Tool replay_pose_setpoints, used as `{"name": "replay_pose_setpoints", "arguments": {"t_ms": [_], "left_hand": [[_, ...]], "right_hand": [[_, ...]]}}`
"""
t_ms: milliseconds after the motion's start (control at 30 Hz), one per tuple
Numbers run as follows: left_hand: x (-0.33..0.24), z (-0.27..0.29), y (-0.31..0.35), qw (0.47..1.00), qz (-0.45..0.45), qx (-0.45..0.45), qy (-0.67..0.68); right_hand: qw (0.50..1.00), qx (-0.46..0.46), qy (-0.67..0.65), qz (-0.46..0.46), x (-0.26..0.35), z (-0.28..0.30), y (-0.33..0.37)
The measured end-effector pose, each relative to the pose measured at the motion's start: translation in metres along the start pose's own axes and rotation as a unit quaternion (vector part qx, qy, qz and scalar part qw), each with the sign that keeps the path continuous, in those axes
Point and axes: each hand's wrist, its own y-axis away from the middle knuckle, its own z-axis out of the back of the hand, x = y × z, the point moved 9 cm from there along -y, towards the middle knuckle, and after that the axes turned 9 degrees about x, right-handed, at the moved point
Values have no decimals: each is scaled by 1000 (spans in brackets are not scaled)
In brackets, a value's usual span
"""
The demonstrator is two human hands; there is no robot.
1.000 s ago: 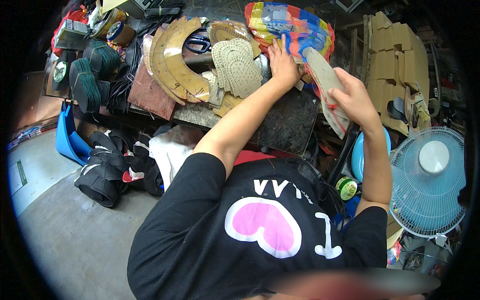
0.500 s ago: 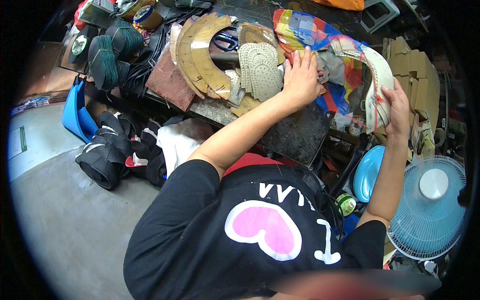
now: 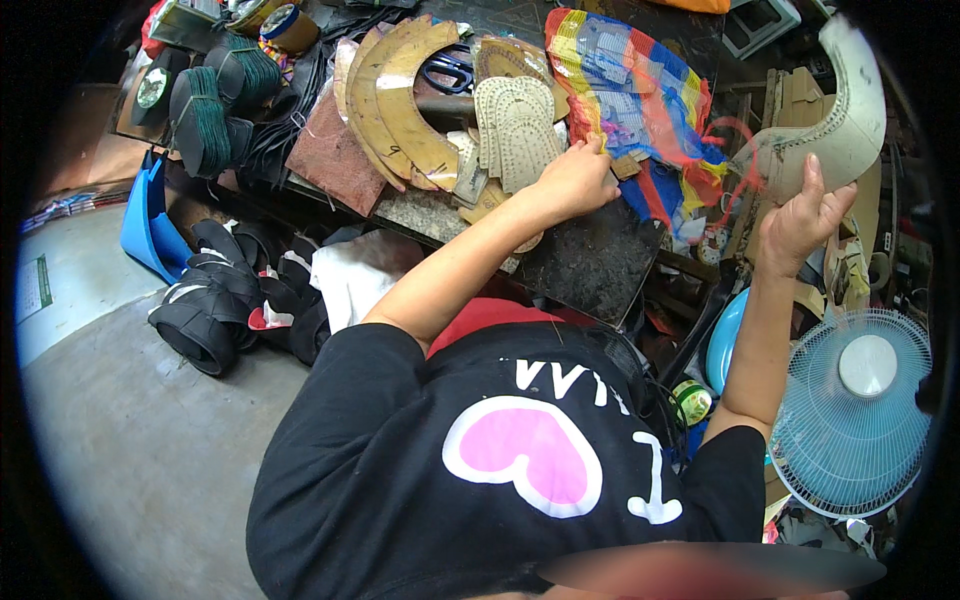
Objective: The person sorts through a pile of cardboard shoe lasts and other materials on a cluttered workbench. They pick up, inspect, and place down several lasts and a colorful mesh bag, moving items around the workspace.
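My right hand [image 3: 803,218] grips a stack of curved off-white pieces [image 3: 800,150], which look like shoe-upper parts with small holes along an edge. Its thumb presses on their face, and the stack is raised beyond the table's right side. A loose red plastic string [image 3: 738,165] hangs by the stack's left end. At the near edge of a red, blue and yellow woven plastic sheet [image 3: 640,95], my left hand [image 3: 580,182] is closed with fingertips together at its yellow border. Just left of that hand lie punched cream templates [image 3: 518,130].
Brown curved patterns [image 3: 400,100] and blue-handled scissors [image 3: 448,72] lie on the table. Dark green cord bundles [image 3: 205,125] stand at the far left, black shaped pieces [image 3: 215,310] below. At right are a fan [image 3: 850,410], a blue basin [image 3: 728,340] and cardboard [image 3: 800,95].
My right hand has lifted the off-white stack up and right, off the woven sheet. My left hand has moved slightly left and nearer, its spread fingers now closed. More of the sheet shows.
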Motion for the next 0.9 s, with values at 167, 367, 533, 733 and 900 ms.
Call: {"name": "replay_pose_setpoints", "arguments": {"t_ms": [167, 367, 533, 733, 900], "left_hand": [[-8, 39, 33, 955, -83, -198, 207], [23, 13, 24, 682, -32, -48, 729], [57, 8, 44, 662, 49, -94, 742], [62, 27, 63, 651, 3, -36, 758], [69, 37, 73, 635, -11, -80, 768]], "right_hand": [[906, 243, 335, 86, 6, -57, 17], [731, 443, 477, 207, -32, -146, 112], [778, 513, 347, 106, -48, -153, 133], [833, 485, 258, -62, -77, -134, 107], [856, 476, 125, -157, -101, -145, 123]]}}
